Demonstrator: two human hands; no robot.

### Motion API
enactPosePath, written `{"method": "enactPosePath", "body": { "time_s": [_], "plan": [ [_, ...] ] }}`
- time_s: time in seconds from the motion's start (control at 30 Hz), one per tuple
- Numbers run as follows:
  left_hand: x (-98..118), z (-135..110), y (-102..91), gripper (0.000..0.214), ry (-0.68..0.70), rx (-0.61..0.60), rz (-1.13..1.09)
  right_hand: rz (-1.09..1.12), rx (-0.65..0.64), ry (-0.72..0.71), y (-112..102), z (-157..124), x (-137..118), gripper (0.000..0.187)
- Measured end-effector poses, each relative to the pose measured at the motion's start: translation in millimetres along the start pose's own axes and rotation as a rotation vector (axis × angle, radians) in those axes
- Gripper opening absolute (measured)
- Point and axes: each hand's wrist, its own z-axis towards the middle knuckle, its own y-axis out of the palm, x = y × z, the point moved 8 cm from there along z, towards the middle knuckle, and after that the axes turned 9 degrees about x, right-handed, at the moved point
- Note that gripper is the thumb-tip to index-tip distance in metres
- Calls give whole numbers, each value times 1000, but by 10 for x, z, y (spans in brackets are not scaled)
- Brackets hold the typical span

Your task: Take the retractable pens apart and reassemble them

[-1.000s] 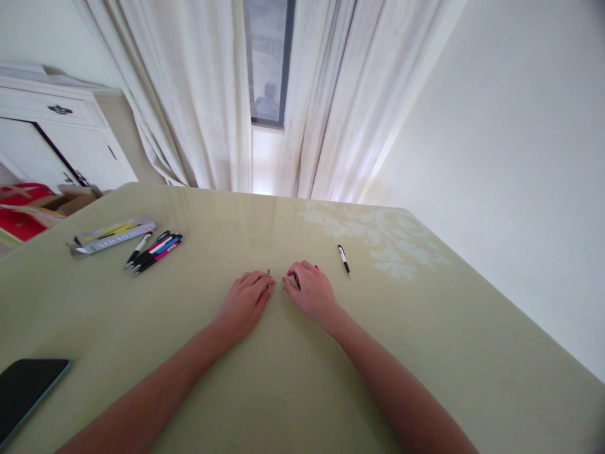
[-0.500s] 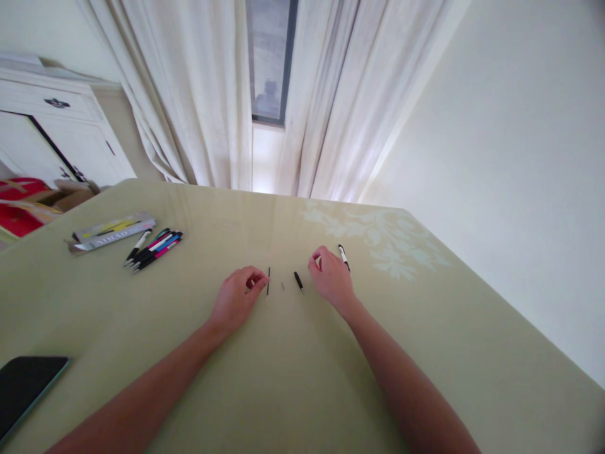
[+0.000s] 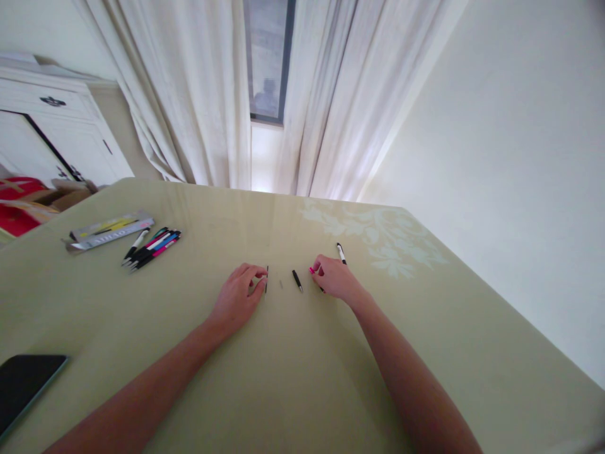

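Note:
My left hand [image 3: 237,296] rests on the green table [image 3: 293,378] with its fingers curled. Its thumb and forefinger tips pinch at a thin black refill [image 3: 267,279] lying on the cloth. My right hand [image 3: 334,279] is closed round a pink pen barrel [image 3: 312,271], whose dark end pokes out under the palm. Between the hands lie a short black pen piece [image 3: 297,280] and a tiny grey part [image 3: 280,285]. A white and black pen [image 3: 341,252] lies just beyond my right hand.
A bundle of several coloured pens [image 3: 152,246] and a flat pen box [image 3: 108,229] lie at the far left. A dark phone [image 3: 23,386] sits at the near left edge. Behind the table are white curtains [image 3: 198,94], a white cabinet [image 3: 51,126] and a wall on the right.
My hands, close together a second ago, drew apart and uncovered the black piece and the refill. My right hand reached toward the white pen, then came back holding the pink barrel.

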Motion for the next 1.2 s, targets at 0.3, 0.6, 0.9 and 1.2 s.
{"method": "enactPosePath", "body": {
  "time_s": [0.3, 0.6, 0.9, 1.2],
  "plan": [
    [77, -47, 60, 22, 135, -23, 137, 11, 229, -146, 111, -222, -732, 21],
    [31, -36, 52, 18, 81, -33, 159, -44, 262, -262, 398, -253, -716, 12],
    [-61, -41, 37, 34, 22, 43, 154, 397, 422, -179, 187, -241, -515, 11],
    [-37, -12, 13, 30, 19, 58, -5, 524, 443, -210, 141, -248, -523, 14]
  ]
}}
